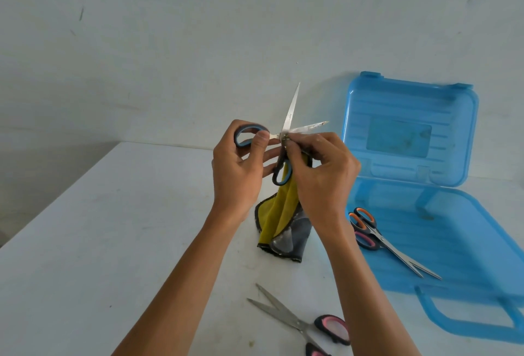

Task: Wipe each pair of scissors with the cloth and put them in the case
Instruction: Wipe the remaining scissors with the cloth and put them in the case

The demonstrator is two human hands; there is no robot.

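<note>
Two hands hold open blue-handled scissors point(289, 117) left of the blue case point(453, 242). The left hand point(238, 165) curls its fingers point(262, 136) round one handle, and the right hand point(321, 177) pinches the yellow cloth point(283, 214) at the pivot. Orange-handled scissors point(380, 238) lie in the case, on a white desk point(113, 228) against a pale wall point(198, 29).

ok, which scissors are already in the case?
The orange-and-pink-handled pair, lying in the blue case. The blue-handled pair is in the left hand and right hand; the pink-handled pair lies on the table.
</note>
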